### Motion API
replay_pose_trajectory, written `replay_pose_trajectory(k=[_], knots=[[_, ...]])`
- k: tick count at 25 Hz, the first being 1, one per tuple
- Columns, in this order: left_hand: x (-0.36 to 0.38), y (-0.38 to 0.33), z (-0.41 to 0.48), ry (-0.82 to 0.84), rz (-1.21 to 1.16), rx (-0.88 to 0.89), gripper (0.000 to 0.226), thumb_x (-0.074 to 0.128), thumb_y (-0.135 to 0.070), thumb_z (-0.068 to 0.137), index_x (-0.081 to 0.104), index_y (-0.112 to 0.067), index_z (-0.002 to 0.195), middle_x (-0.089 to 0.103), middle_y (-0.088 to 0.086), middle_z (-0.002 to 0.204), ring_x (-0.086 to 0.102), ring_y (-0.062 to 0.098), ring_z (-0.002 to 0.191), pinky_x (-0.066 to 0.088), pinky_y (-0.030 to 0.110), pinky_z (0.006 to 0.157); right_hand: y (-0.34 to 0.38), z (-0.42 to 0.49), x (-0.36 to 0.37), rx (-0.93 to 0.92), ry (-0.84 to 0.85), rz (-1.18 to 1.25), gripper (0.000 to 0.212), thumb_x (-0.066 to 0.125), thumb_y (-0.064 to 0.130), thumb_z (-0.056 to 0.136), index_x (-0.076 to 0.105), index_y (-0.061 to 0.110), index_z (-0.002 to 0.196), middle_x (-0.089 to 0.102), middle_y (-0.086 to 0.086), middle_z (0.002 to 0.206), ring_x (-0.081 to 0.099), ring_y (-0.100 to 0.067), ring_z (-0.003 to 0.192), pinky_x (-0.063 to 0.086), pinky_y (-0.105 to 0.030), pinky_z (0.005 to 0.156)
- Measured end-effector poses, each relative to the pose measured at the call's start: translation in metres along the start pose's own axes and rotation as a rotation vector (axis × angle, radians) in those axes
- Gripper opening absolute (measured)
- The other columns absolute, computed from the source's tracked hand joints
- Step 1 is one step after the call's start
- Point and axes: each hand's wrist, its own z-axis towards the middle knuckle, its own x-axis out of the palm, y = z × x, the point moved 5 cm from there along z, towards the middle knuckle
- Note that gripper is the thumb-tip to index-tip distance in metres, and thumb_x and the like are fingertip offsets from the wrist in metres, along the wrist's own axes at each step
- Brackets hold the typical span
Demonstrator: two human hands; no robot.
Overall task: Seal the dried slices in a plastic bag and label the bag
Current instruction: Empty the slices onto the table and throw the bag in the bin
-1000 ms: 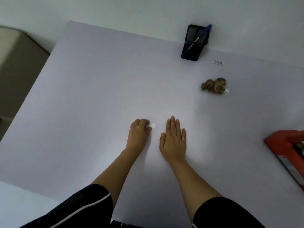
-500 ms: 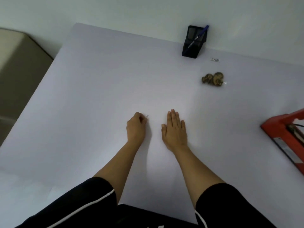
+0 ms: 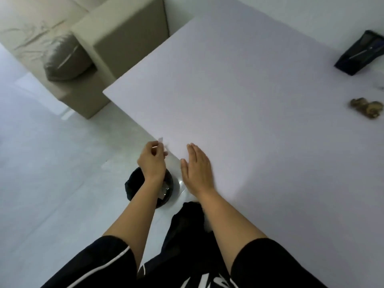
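My left hand [image 3: 151,161] is past the table's left edge, above a black bin [image 3: 166,188] on the floor, with its fingers pinched on a small white paper scrap [image 3: 161,140]. My right hand [image 3: 197,169] lies flat and open on the white table [image 3: 239,90] near that edge, holding nothing. The clear bag of brown dried slices [image 3: 367,108] rests far to the right on the table, away from both hands. A black pen holder [image 3: 359,53] with a pen stands at the far right by the wall.
A beige sofa [image 3: 116,50] with a grey cushion [image 3: 66,59] stands beyond the table's left corner. The pale floor [image 3: 52,173] spreads to the left. My dark-clothed legs show below the table edge.
The view has swung left. My left hand has carried the white scrap off the table to above the bin; my right hand stays flat on the table. The red device has left the view.
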Motion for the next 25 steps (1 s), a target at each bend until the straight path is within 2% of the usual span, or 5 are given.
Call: replay_pose_trajectory(k=[4,8,14,21,25], knots=[[-0.077,0.06,0.008,-0.147,-0.027,-0.11,0.022,0.054,-0.036,0.092,0.063,-0.016,0.098,0.068,0.001,0.085,0.063,0.013,0.08,0.036,0.01,0.064,0.053,-0.028,0.058,-0.158,0.132,-0.034,0.045,0.033,0.027,0.095,0.041,0.006,0.134,0.044,-0.013,0.141,0.039,-0.026,0.131,0.029,-0.038,0.111],[-0.099,0.129,0.028,-0.13,0.042,-0.219,0.016,0.055,-0.03,0.091,0.064,-0.017,0.093,0.07,0.006,0.087,0.065,0.02,0.083,0.047,0.029,0.078,0.062,-0.024,0.116,-0.248,0.218,-0.107,0.04,0.043,0.018,0.093,0.044,0.007,0.132,0.046,-0.012,0.139,0.041,-0.025,0.129,0.034,-0.041,0.109],[-0.081,0.273,0.086,0.064,0.188,-0.247,0.011,0.056,-0.015,0.089,0.067,-0.012,0.091,0.066,0.002,0.076,0.064,0.015,0.07,0.05,0.023,0.065,-0.014,0.009,0.256,0.153,0.26,-0.141,0.052,0.045,0.028,0.094,0.028,0.009,0.14,0.031,-0.01,0.145,0.04,-0.026,0.124,0.044,-0.037,0.098],[0.006,0.445,0.149,0.243,0.413,-0.188,0.017,0.053,-0.016,0.091,0.067,-0.007,0.09,0.063,0.002,0.075,0.053,0.01,0.063,0.039,0.016,0.056,-0.139,0.039,0.403,0.3,0.292,-0.259,0.06,0.046,0.035,0.094,0.023,0.005,0.14,0.029,-0.014,0.142,0.046,-0.032,0.117,0.05,-0.038,0.082],[0.045,0.5,0.175,0.294,0.442,-0.197,0.016,0.054,-0.016,0.09,0.068,-0.009,0.093,0.065,0.005,0.082,0.059,0.02,0.075,0.043,0.026,0.069,-0.187,0.05,0.45,0.395,0.281,-0.288,0.069,0.043,0.041,0.094,0.01,0.007,0.145,0.029,-0.015,0.144,0.051,-0.034,0.113,0.048,-0.038,0.071]])
